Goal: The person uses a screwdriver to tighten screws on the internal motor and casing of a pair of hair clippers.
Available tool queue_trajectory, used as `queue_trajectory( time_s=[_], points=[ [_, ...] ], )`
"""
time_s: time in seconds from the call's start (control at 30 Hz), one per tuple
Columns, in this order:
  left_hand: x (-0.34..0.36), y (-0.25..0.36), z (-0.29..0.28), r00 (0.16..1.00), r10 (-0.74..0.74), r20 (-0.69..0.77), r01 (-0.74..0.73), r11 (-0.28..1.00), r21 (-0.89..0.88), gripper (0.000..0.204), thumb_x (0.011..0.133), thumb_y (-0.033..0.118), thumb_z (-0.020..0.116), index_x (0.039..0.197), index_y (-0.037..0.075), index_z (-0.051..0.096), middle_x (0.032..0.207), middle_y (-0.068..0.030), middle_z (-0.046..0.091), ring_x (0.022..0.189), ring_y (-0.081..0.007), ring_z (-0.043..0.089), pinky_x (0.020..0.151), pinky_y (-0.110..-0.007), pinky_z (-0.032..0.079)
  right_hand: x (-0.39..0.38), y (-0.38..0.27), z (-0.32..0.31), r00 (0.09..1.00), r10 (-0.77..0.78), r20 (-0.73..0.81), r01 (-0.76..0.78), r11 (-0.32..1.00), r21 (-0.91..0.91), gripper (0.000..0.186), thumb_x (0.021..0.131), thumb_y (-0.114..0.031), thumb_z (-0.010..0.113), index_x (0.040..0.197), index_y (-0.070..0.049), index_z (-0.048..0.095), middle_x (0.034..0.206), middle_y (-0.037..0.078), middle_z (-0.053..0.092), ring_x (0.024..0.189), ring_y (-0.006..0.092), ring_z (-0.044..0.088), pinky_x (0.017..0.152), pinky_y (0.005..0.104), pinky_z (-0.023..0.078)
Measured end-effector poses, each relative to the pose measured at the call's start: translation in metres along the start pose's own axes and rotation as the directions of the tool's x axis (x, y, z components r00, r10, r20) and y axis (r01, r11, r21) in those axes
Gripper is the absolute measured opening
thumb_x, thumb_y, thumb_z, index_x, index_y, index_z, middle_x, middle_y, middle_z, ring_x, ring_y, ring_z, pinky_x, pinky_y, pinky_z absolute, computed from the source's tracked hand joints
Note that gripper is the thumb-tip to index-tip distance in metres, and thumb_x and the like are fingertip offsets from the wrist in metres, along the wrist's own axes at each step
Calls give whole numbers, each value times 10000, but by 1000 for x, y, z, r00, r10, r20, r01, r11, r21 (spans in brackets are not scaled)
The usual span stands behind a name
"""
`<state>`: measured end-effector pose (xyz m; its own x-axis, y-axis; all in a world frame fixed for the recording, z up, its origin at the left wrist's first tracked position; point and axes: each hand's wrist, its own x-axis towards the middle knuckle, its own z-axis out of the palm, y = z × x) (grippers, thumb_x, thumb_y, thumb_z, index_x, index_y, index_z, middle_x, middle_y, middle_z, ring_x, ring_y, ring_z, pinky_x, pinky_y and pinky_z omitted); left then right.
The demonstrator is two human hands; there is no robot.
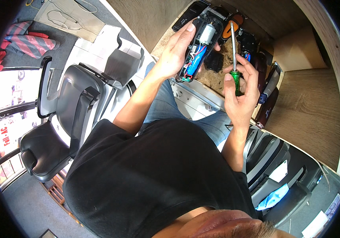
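My left hand (176, 49) is closed round an opened hair clipper (213, 18), held over the wooden shelf. Inside its black shell show a silver motor (207, 34), a blue battery (196, 60), red and white wires and a small green circuit board at the lower end. To the right, my right hand (241, 97) grips a screwdriver (236, 75) by its green handle. Its metal shaft points up and away from me, apart from the clipper. Between the two hands a small black part (214, 62) lies on the shelf.
On the wooden shelf (225, 81) several clippers crowd the back and right, among them an orange-and-black one (233, 24) and a dark red one (268, 107). Wooden panels (308, 103) enclose it. Black salon chairs (79, 85) stand at left, more black seats (273, 158) at lower right.
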<state>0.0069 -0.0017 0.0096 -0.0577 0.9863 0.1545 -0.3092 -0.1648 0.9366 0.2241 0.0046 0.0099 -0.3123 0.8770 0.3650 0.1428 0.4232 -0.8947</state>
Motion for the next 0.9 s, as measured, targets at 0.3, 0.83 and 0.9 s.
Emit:
queue_trajectory(
  time_s=[0.3, 0.83, 0.9],
  points=[
    [0, 1, 1, 1000, 0, -2, 0, 1000, 6, 574, 1178, 452, 291, 1454, 8, 527, 1090, -195, 765, 560, -144, 683, 484, -250, 580, -1, 0, 0, 1000, -2, -11, 2, 1000, 11, 438, 981, 0, 688, 1407, 26, 589, 1054, 118, 739, 812, 89, 662, 735, 240, 531],
    [3, -7, -2, 999, 28, -20, -28, 1000, 10, 525, 1170, 456, 328, 1463, 61, 512, 1036, -152, 772, 568, -145, 686, 477, -256, 564, 3, -23, -30, 973, 80, -217, -100, 992, -80, 185, 1054, -149, 713, 1093, 27, 750, 711, -27, 614, 542, 24, 464, 502, 211, 352],
    [3, -7, -2, 1000, 25, -19, -25, 1000, 3, 520, 1170, 453, 331, 1457, 61, 515, 1030, -151, 772, 570, -144, 685, 482, -255, 565, 7, -32, -30, 978, 135, -160, -163, 970, -180, 194, 1025, -196, 770, 1001, -4, 774, 660, -19, 593, 606, 24, 462, 561, 225, 394]
  ],
)
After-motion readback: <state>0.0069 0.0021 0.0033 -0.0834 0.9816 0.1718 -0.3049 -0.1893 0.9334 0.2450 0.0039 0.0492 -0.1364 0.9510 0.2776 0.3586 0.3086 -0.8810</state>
